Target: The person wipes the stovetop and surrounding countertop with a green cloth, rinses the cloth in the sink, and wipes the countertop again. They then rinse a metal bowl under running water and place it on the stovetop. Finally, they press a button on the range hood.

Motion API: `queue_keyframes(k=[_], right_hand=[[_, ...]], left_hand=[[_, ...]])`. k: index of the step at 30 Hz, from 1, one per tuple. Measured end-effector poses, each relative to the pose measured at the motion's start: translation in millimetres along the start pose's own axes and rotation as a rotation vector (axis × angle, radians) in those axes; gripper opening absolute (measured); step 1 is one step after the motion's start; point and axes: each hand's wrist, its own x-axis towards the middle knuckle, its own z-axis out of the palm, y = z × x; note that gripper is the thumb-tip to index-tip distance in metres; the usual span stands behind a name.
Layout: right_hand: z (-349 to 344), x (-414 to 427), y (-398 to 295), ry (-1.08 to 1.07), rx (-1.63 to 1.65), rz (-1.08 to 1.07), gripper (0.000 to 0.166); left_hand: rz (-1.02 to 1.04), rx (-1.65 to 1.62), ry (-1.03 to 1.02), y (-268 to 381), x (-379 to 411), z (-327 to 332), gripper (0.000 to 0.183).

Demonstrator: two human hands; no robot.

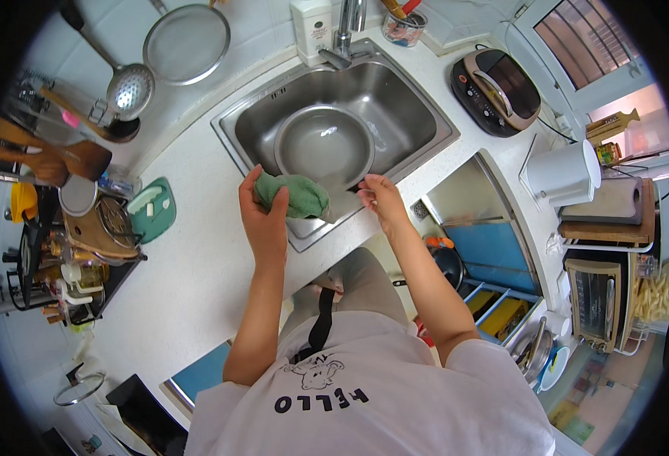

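My left hand grips a bunched green cloth over the near rim of the stainless steel sink. Something thin and pale, perhaps a plastic film, shows at the cloth's right end; I cannot tell what it is. My right hand is at the sink's near edge, its fingers bent around a small dark thing that is mostly hidden, so its hold is unclear. In the sink sits a round metal basin with water in it, just beyond both hands. The faucet stands behind the sink.
A white bottle stands by the faucet. At the right are a black and beige countertop appliance and a white container. An open cabinet door is below. A green cutting board and a spice rack are at the left.
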Motion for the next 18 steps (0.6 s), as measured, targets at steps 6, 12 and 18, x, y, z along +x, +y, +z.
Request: queue_keyframes(k=[6, 12, 18], right_hand=[[-25, 149, -14, 0.070, -0.431, -0.231, 0.034], [-14, 237, 1, 0.098, -1.027, -0.244, 0.042], [-12, 261, -13, 0.157, -0.963, -0.455, 0.043]], left_hand=[[-0.133, -0.089, 0.038, -20, 47, 22, 0.044], [-0.171, 0.104, 0.301, -24, 74, 42, 0.045], [-0.344, -0.218, 0.312, -53, 102, 73, 0.020]])
